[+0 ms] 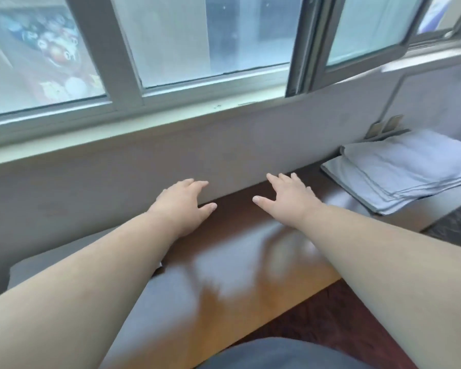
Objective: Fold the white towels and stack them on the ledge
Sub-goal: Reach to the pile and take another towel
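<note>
The folded towels [407, 169] sit in a neat stack at the right end of the wooden ledge [240, 209], pushed close to the wall under the window [171, 43]. The stack looks square, several layers deep, its edges roughly lined up. A pale, flat patch under the left forearm may be another towel or only glare on the polished wood; the blur makes it impossible to say.

Both hands are out over the bare middle of the ledge, well apart from the stack. The left hand [181, 206] has its fingers spread and slightly curled, holding nothing, fingertips near the wall. The right hand [285, 198] is likewise spread flat, thumb out, empty. Whether the palms actually touch the wood cannot be told.

The step in hand seems to be the gap between one towel and the next: hands free, ready to fetch or lay out another. To do it well, the next towel should be spread flat on this clear stretch, corners matched before each fold, and creases pressed with flat palms. It should be folded to the same outline as the stack, then lifted from underneath with both hands and set down squarely, so the pile does not lean toward the ledge's front edge.
</note>
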